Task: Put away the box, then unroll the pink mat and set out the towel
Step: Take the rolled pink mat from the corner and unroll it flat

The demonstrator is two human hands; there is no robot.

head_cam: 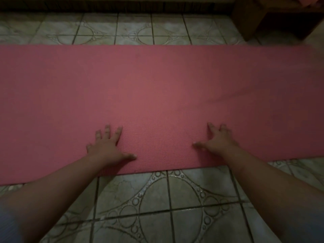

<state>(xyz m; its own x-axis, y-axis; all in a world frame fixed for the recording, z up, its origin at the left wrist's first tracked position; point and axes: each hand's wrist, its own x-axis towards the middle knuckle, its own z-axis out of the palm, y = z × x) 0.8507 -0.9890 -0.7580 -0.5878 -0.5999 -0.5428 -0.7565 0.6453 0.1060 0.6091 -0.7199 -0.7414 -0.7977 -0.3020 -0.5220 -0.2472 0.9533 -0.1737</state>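
Note:
The pink mat (157,88) lies unrolled and flat across the tiled floor, running from the left edge of the view to the right. My left hand (108,146) rests palm down on the mat near its front edge, fingers spread. My right hand (217,140) presses flat on the mat a little to the right, fingers apart as well. Neither hand holds anything. No box and no towel are in view.
Patterned grey floor tiles (157,204) show in front of and behind the mat. A dark wooden piece of furniture (273,20) stands at the back right, close to the mat's far corner. A dark furniture base (105,6) runs along the top.

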